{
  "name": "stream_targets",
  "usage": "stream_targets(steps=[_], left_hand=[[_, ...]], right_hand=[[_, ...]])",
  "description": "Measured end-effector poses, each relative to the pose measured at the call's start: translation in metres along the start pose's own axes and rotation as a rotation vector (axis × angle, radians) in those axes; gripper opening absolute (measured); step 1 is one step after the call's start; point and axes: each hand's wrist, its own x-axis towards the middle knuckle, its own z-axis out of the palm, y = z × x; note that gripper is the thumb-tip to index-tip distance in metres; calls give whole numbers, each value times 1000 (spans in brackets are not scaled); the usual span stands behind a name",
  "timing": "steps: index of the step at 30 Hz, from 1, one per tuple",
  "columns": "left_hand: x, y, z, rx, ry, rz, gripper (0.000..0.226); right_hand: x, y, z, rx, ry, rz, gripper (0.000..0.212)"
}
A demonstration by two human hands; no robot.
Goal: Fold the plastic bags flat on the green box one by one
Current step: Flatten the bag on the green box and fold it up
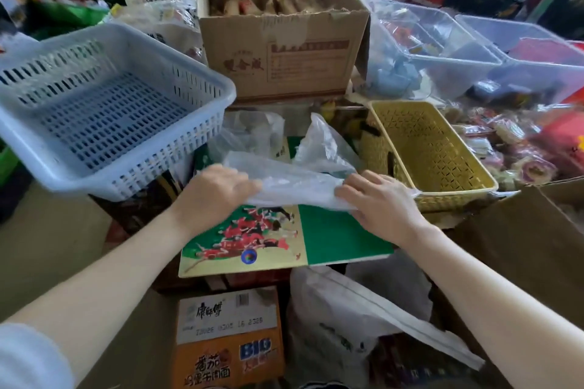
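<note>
From the head camera, both bare hands work over the flat green printed box [344, 235], whose lid carries a picture of red-clad figures; the left hand [218, 189] is closed on the near-left end of a thin translucent plastic bag [294, 183], and the right hand [379, 202] lies palm-down with its fingers [346, 194] curled onto the bag's right end; neither hand is spread wide, both are holding the same bag. The bag lies stretched between them across the middle of the box, partly lifted and still wrinkled; I judge the step in hand to be the smoothing or first fold of this one bag, not yet flat. The next move likely calls for pressing the film down on the lid and bringing one end over the other without trapping air; thin film slips and springs back, so a firm flat palm should help. Behind it on the box, more crumpled clear bags [322, 142] wait, loosely heaped.

As for containers: the pale blue slotted plastic basket [104, 110] at the left looks empty; the yellow-olive perforated plastic basket [433, 148] at the right shows nothing inside; the open brown cardboard carton [284, 54] behind holds wrapped packets, too blurred to name; clear plastic bins [448, 41] to the far right hold assorted wrapped goods.
</note>
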Motion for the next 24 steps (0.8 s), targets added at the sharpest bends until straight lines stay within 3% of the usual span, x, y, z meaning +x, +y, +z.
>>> stream_targets(steps=[5, 8, 12, 14, 16, 19, 22, 24], left_hand=[[-77, 44, 51, -121, -487, -138, 39], [-88, 63, 61, -217, -798, -318, 24], [-98, 74, 59, -505, -1021, -446, 6], [-99, 73, 55, -625, -1065, -467, 20], [-95, 68, 49, -740, -1029, -528, 22], [-90, 55, 43, -882, -792, -701, 9], [-90, 38, 38, -1045, -486, -1006, 3], [-94, 26, 37, -1145, -301, -1167, 34]], right_hand=[[-33, -39, 66, 127, -398, 83, 33], [-46, -53, 91, 253, -647, 191, 25], [-64, -64, 99, 431, -757, 102, 23], [-61, -66, 96, 492, -803, 78, 21], [-48, -64, 88, 594, -936, 162, 30], [-22, -52, 75, 826, -1047, 459, 38], [-6, -35, 73, 1057, -954, 712, 39], [2, -22, 76, 1194, -799, 866, 38]])
